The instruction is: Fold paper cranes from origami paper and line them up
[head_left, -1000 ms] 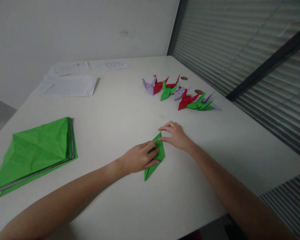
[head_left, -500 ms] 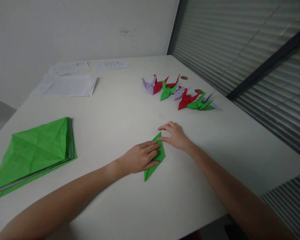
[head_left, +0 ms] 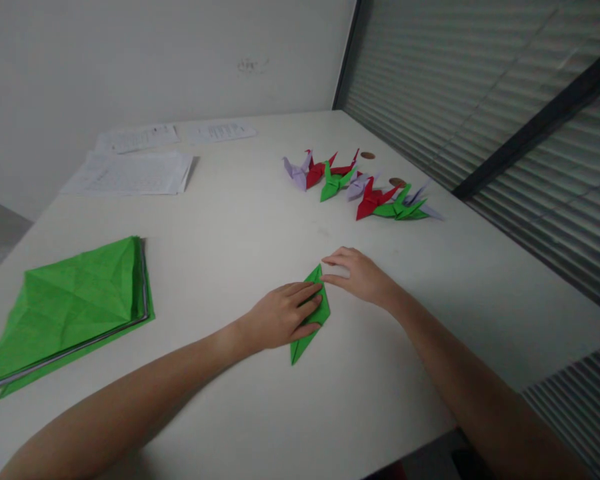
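A small green folded paper piece (head_left: 312,325), shaped like a narrow kite, lies flat on the white table (head_left: 240,227). My left hand (head_left: 280,313) lies on its left half with the fingers stretched flat, pressing it down. My right hand (head_left: 360,275) rests at the paper's upper tip, fingers extended and together, touching the tip's right edge. Neither hand lifts the paper.
A stack of green paper sheets (head_left: 75,303) lies at the left. Several folded paper cranes (head_left: 365,190) in red, green and lilac stand in a row at the back right. White printed sheets (head_left: 130,170) lie at the far left. Window blinds run along the right.
My right hand has slid slightly to the right along the paper's tip. The left hand stays pressed on the paper.
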A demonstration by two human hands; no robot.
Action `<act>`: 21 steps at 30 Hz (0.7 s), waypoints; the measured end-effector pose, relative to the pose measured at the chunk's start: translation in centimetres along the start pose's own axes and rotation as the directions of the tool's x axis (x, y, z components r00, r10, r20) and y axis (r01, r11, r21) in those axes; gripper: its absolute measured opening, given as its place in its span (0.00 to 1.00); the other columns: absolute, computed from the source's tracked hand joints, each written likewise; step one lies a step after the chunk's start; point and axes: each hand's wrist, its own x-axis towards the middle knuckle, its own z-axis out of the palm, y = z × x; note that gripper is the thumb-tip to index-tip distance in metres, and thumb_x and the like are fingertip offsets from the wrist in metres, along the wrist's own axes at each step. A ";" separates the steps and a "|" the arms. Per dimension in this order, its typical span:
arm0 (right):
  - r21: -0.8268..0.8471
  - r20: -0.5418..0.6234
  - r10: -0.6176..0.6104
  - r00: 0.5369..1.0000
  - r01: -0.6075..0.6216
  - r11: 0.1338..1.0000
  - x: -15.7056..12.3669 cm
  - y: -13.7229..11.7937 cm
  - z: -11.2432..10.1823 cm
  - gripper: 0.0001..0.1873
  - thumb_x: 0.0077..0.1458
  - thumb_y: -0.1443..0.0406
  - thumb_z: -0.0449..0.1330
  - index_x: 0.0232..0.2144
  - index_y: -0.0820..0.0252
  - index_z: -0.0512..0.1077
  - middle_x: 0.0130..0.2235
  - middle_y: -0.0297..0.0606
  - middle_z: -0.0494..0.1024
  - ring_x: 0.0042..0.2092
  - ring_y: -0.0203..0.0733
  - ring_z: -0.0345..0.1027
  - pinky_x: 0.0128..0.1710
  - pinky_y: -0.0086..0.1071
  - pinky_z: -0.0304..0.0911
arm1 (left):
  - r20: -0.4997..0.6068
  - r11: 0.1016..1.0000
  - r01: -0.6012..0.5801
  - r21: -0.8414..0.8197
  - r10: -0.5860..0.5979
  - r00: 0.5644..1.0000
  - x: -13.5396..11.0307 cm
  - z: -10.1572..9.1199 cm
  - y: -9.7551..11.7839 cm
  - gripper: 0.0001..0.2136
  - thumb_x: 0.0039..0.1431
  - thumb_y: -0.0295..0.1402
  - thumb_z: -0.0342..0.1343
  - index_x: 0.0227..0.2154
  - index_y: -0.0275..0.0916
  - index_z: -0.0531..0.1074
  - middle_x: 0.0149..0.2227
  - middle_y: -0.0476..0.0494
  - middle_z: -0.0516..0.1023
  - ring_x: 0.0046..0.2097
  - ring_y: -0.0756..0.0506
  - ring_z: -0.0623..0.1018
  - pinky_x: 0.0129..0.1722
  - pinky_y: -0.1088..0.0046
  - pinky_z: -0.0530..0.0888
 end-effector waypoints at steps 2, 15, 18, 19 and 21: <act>-0.061 0.061 -0.044 0.997 0.048 0.997 -0.3 -0.7 -0.7 0.17 0.55 0.58 0.63 0.46 0.58 0.75 0.42 0.44 0.76 0.44 0.49 0.69 0.47 0.41 0.64 | -0.002 1.000 0.001 0.000 -0.001 1.000 0.0 0.0 0.0 0.21 0.66 0.42 0.47 0.52 0.29 0.67 0.57 0.28 0.69 0.59 0.36 0.69 0.58 0.56 0.69; -0.224 0.111 -0.086 0.990 0.110 0.968 -0.9 -2.5 -1.0 0.09 0.57 0.59 0.60 0.37 0.58 0.74 0.39 0.43 0.73 0.42 0.48 0.67 0.44 0.41 0.64 | -0.014 1.000 -0.006 0.017 0.007 1.000 0.0 0.1 -0.1 0.20 0.66 0.42 0.47 0.50 0.30 0.69 0.55 0.28 0.70 0.58 0.36 0.71 0.57 0.56 0.71; -0.216 0.099 -0.094 0.991 0.114 0.970 -1.0 -2.8 -1.0 0.09 0.57 0.60 0.60 0.38 0.58 0.74 0.39 0.44 0.73 0.42 0.49 0.67 0.44 0.41 0.64 | -0.022 1.000 -0.010 0.010 0.010 1.000 0.0 0.1 -0.1 0.20 0.66 0.42 0.47 0.51 0.31 0.68 0.55 0.29 0.70 0.58 0.36 0.71 0.56 0.55 0.71; -0.215 0.099 -0.096 0.990 0.115 0.970 -1.0 -2.9 -1.1 0.09 0.57 0.60 0.60 0.38 0.59 0.74 0.40 0.44 0.73 0.42 0.49 0.67 0.44 0.41 0.64 | -0.024 1.000 -0.012 0.009 0.012 1.000 0.0 0.1 -0.1 0.20 0.66 0.42 0.47 0.51 0.31 0.68 0.55 0.28 0.71 0.58 0.36 0.71 0.56 0.55 0.71; -0.224 0.104 -0.095 0.990 0.116 0.968 -1.0 -3.1 -1.1 0.08 0.57 0.62 0.59 0.38 0.59 0.74 0.40 0.44 0.73 0.42 0.48 0.67 0.44 0.41 0.64 | -0.022 1.000 -0.013 0.009 0.013 1.000 0.0 0.1 -0.1 0.20 0.66 0.42 0.47 0.51 0.31 0.68 0.55 0.28 0.71 0.58 0.36 0.71 0.56 0.55 0.71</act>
